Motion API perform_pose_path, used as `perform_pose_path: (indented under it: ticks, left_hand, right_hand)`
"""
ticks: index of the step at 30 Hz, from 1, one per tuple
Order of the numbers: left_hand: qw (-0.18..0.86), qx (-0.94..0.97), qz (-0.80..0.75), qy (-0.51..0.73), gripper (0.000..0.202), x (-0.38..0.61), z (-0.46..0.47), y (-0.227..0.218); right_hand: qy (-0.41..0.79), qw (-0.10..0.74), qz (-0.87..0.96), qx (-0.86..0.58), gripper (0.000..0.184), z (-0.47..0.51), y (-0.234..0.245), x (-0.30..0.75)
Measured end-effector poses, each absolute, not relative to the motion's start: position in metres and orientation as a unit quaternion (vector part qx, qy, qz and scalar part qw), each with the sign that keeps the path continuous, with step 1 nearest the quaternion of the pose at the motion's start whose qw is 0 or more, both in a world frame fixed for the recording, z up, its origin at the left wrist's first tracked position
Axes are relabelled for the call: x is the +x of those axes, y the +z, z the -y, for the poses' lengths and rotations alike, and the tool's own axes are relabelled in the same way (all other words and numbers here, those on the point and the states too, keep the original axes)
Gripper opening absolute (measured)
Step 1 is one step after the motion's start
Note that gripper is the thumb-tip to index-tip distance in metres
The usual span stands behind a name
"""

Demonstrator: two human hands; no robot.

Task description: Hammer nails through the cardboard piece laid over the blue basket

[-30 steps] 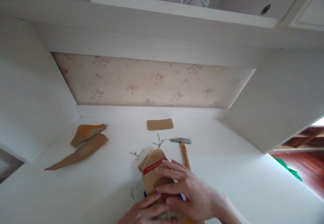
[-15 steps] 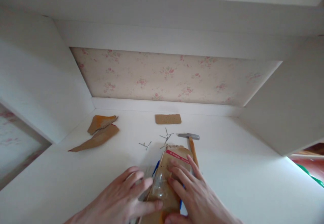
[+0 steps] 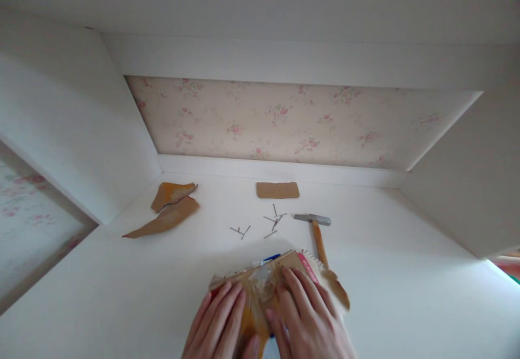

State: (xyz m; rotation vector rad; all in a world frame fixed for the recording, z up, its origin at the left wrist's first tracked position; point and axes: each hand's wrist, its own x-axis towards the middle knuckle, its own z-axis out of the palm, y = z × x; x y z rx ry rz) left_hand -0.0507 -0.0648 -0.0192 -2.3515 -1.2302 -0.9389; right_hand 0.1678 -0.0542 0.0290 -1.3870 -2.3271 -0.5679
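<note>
Around the larger nail group, we located: cardboard bundle, six o'clock; hammer, three; cardboard strip, twelve; scraps, nine.

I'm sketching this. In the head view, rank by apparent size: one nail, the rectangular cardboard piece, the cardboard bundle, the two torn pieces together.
1. Cardboard bundle (also nearest the camera)
2. Two torn pieces together
3. Rectangular cardboard piece
4. One nail

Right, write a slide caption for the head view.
Left hand and right hand on a cardboard piece, near loose nails and a hammer.
</note>
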Motion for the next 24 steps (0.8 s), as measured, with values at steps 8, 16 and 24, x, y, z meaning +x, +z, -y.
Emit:
perform_pose_path:
  ticks: [8, 16, 24]
  left_hand:
    - [0.076, -0.854, 0.419, -0.299, 0.054, -0.051, 0.031, -0.009]
    - [0.043, -0.884, 0.385, -0.263, 0.054, -0.041, 0.013, 0.004]
    - [0.016, -0.895, 0.374, -0.243, 0.052, -0.034, -0.001, 0.006]
  right_hand:
    - [-0.226, 0.165, 0.849, -0.449, 0.037, 0.051, 0.038, 0.194]
    - [-0.199, 0.172, 0.822, -0.505, 0.034, 0.056, 0.029, 0.199]
    - [-0.177, 0.17, 0.806, -0.538, 0.038, 0.054, 0.024, 0.206]
